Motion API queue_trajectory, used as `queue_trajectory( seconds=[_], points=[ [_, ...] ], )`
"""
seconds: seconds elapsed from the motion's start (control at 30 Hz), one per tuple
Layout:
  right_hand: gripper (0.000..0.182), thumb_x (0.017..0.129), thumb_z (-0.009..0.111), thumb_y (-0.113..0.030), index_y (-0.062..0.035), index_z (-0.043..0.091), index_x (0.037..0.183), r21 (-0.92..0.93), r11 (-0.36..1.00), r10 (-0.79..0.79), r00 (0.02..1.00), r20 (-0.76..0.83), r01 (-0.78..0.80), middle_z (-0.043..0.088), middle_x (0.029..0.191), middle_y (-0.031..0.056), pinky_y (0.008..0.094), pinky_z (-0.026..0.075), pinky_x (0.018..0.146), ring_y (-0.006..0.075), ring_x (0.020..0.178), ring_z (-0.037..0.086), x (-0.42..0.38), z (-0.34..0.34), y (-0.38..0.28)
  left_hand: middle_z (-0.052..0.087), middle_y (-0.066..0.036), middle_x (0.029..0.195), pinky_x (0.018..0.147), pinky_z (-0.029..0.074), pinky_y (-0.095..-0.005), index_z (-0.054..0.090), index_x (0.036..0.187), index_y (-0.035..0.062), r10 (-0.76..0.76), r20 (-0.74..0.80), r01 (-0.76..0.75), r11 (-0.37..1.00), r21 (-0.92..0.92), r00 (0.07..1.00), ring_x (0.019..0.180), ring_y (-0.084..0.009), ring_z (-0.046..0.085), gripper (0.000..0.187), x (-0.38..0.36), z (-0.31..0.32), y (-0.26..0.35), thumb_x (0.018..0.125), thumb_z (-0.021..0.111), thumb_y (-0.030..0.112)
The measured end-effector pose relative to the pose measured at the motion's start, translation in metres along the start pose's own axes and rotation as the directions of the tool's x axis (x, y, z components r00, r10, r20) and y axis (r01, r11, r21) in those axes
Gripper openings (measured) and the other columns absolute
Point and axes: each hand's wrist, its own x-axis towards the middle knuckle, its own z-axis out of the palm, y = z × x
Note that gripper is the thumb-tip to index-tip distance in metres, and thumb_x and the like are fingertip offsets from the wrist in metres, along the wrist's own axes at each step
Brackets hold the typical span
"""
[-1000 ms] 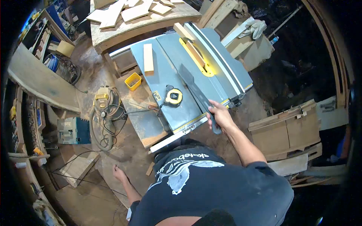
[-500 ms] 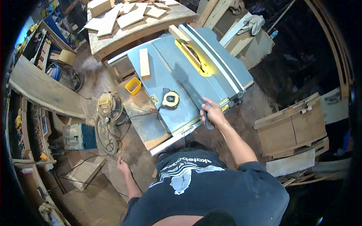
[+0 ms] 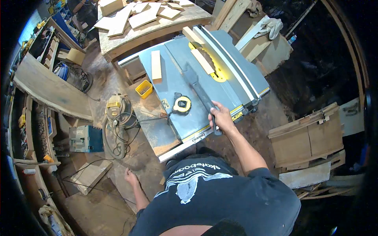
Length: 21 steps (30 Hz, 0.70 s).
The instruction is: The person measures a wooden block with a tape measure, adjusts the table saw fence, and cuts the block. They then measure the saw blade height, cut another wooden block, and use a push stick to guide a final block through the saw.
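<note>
My right hand (image 3: 222,118) is wrapped round the handle of a dark push stick (image 3: 200,92), above the front part of a table saw (image 3: 173,74). The stick's far end points toward a wooden offcut (image 3: 201,61) lying beside the saw blade (image 3: 206,57) on the yellow throat plate (image 3: 220,74). Another wood strip (image 3: 193,35) rests farther back along the fence (image 3: 232,63). Down at my left side hangs my left hand (image 3: 131,177), fingers curled in, with nothing visible in it.
A yellow tape measure (image 3: 182,104) and a pale wood block (image 3: 156,65) lie on the saw top. Beside it stand a yellow bin (image 3: 144,89) and a shop vacuum (image 3: 118,106) with hose and cords. Cut boards (image 3: 143,17) cover the bench behind.
The view has shifted slightly, so the scene sits farther right. The offcut lies a little farther from the blade, and more of the blade's teeth show. My right hand keeps hold of the push stick.
</note>
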Motion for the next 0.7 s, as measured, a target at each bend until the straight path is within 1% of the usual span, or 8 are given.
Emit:
queue_trajectory(
  seconds=[0.1, 0.23, 0.3, 0.43, 0.5, 0.57, 0.63, 0.7],
  points=[
    [0.047, 0.1, 0.048, -0.009, -0.0004, 0.044, 0.146, 0.036, 0.999, -0.032, 0.995, -0.094, 0.036, 0.062, 0.072, 0.0087, 0.0327, 0.047, 0.046, 0.016, 0.05, 0.058, 0.016, 0.001, -0.011, 0.07, -0.019, 0.114, 0.098, 0.048, -0.0374, 0.066, 0.121, -0.0072, -0.005, 0.012, 0.003, 0.994, 0.11, 1.0, 0.107, -0.0274, 0.065, 0.032, -0.005, 0.003, 0.018, 0.094, 0.053, 0.005],
    [0.05, 0.1, 0.048, -0.011, -0.0038, 0.042, 0.149, 0.255, 0.966, 0.085, 0.984, -0.156, -0.043, 0.06, 0.073, 0.0065, 0.0332, 0.048, 0.045, 0.016, 0.05, 0.056, 0.03, 0.004, -0.01, 0.07, -0.019, 0.116, 0.097, 0.048, -0.0384, 0.067, 0.12, -0.0071, 0.062, -0.015, -0.059, 0.982, 0.177, 0.998, 0.107, -0.0289, 0.065, 0.031, -0.017, 0.007, 0.048, 0.095, 0.052, 0.005],
    [0.052, 0.1, 0.05, -0.01, -0.0067, 0.041, 0.151, 0.347, 0.92, 0.213, 0.976, -0.051, -0.183, 0.059, 0.073, 0.0062, 0.0335, 0.048, 0.044, 0.016, 0.05, 0.055, 0.019, 0.002, -0.018, 0.07, -0.02, 0.117, 0.097, 0.048, -0.0391, 0.067, 0.119, -0.007, 0.103, -0.009, -0.101, 0.984, 0.15, 0.995, 0.107, -0.0299, 0.065, 0.031, -0.015, 0.009, 0.049, 0.095, 0.052, 0.005],
    [0.053, 0.1, 0.051, -0.012, -0.0087, 0.041, 0.152, 0.239, 0.946, 0.191, 0.973, 0.131, -0.218, 0.059, 0.073, 0.0062, 0.0336, 0.048, 0.043, 0.0159, 0.049, 0.054, -0.025, -0.026, -0.038, 0.069, -0.02, 0.12, 0.1, 0.047, -0.0393, 0.065, 0.121, -0.0082, 0.153, -0.087, -0.142, 0.982, 0.122, 0.984, 0.111, -0.0304, 0.064, 0.032, -0.008, 0.001, 0.062, 0.096, 0.053, 0.007],
    [0.051, 0.1, 0.054, -0.012, -0.0089, 0.044, 0.151, 0.295, 0.955, 0.059, 0.997, -0.054, -0.041, 0.059, 0.071, 0.0066, 0.0331, 0.047, 0.043, 0.0161, 0.048, 0.055, -0.034, -0.041, -0.039, 0.068, -0.02, 0.121, 0.101, 0.046, -0.0391, 0.064, 0.122, -0.0086, 0.177, -0.154, -0.164, 0.982, 0.094, 0.972, 0.113, -0.0305, 0.063, 0.032, -0.015, 0.009, 0.09, 0.096, 0.053, 0.007],
    [0.05, 0.1, 0.056, -0.011, -0.0084, 0.046, 0.149, 0.211, 0.972, -0.075, 0.988, -0.133, 0.102, 0.06, 0.069, 0.0064, 0.032, 0.048, 0.043, 0.0157, 0.047, 0.055, -0.039, -0.061, -0.033, 0.066, -0.02, 0.124, 0.103, 0.045, -0.0375, 0.063, 0.124, -0.0093, 0.388, -0.215, -0.371, 0.921, 0.12, 0.896, 0.118, -0.0296, 0.061, 0.033, -0.008, 0.016, 0.131, 0.097, 0.053, 0.007],
    [0.05, 0.101, 0.056, -0.009, -0.003, 0.043, 0.149, 0.067, 0.949, -0.278, 0.921, -0.273, 0.307, 0.059, 0.068, 0.0058, 0.0282, 0.047, 0.045, 0.0128, 0.048, 0.053, -0.03, -0.084, -0.021, 0.064, -0.019, 0.128, 0.105, 0.044, -0.0368, 0.062, 0.125, -0.0086, 0.441, -0.211, -0.47, 0.875, -0.117, 0.872, 0.121, -0.0287, 0.059, 0.033, -0.009, 0.042, 0.198, 0.096, 0.056, 0.005],
    [0.044, 0.101, 0.053, -0.006, -0.0025, 0.05, 0.145, -0.077, 0.937, -0.337, 0.825, -0.453, 0.341, 0.059, 0.069, 0.0034, 0.0257, 0.047, 0.045, 0.0097, 0.052, 0.055, -0.017, -0.116, -0.03, 0.062, -0.018, 0.131, 0.106, 0.043, -0.0371, 0.062, 0.126, -0.0073, 0.643, -0.165, -0.659, 0.749, -0.066, 0.748, 0.123, -0.028, 0.058, 0.033, -0.038, 0.072, 0.291, 0.094, 0.057, 0.0]
  ],
)
